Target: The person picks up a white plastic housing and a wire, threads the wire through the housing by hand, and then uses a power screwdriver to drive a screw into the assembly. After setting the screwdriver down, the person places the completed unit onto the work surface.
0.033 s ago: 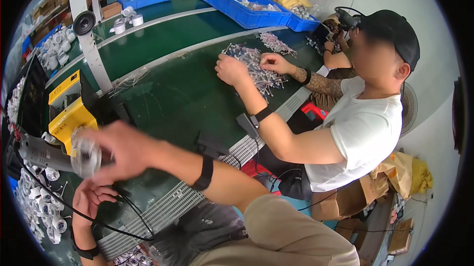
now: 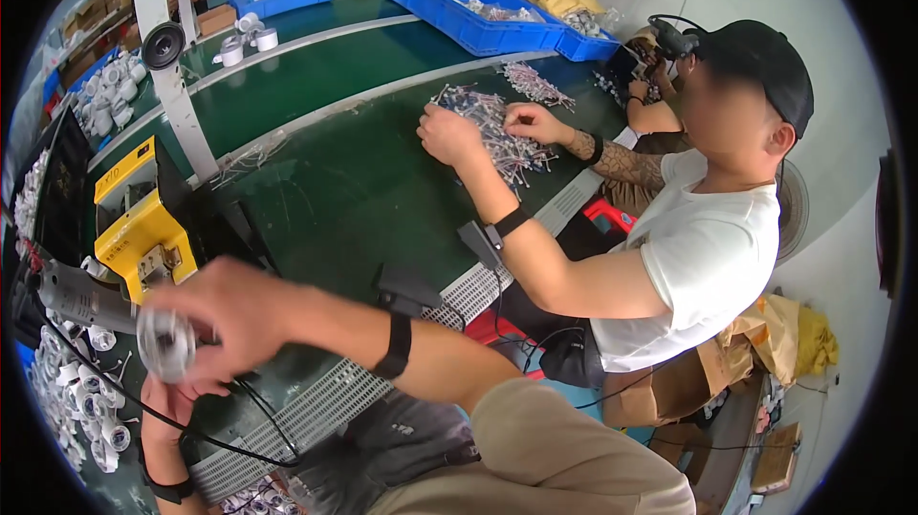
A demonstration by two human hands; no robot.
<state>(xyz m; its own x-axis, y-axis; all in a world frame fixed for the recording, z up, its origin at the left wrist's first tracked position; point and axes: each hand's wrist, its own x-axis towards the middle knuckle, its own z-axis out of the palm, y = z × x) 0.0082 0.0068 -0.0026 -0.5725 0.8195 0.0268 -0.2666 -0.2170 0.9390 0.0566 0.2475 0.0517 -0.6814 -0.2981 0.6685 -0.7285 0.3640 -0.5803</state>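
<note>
My right hand (image 2: 234, 309) grips a clear, round lamp part (image 2: 165, 345) with a pale centre, somewhat smeared by motion. Just beneath it is my left hand (image 2: 172, 410), its fingers loosely apart and partly hidden behind the part and my right hand. Whether the left fingertips touch the part cannot be made out. Beyond my right hand stands a yellow bench machine (image 2: 124, 247) with a small metal fixture (image 2: 158, 262) on its front. A heap of white and clear lamp parts (image 2: 91, 405) lies left of my left hand.
A black cable (image 2: 105, 381) crosses over my left wrist. On the right, a co-worker's hands (image 2: 454, 137) work at a pile of small wired pieces (image 2: 497, 128) on the green table (image 2: 335, 199). Blue bins (image 2: 469, 22) stand farther back. A white post (image 2: 177, 94) rises behind the machine.
My right hand has lowered slightly with the lamp part, toward my left hand, uncovering the machine's metal fixture. The lamp part now covers more of the left fingers.
</note>
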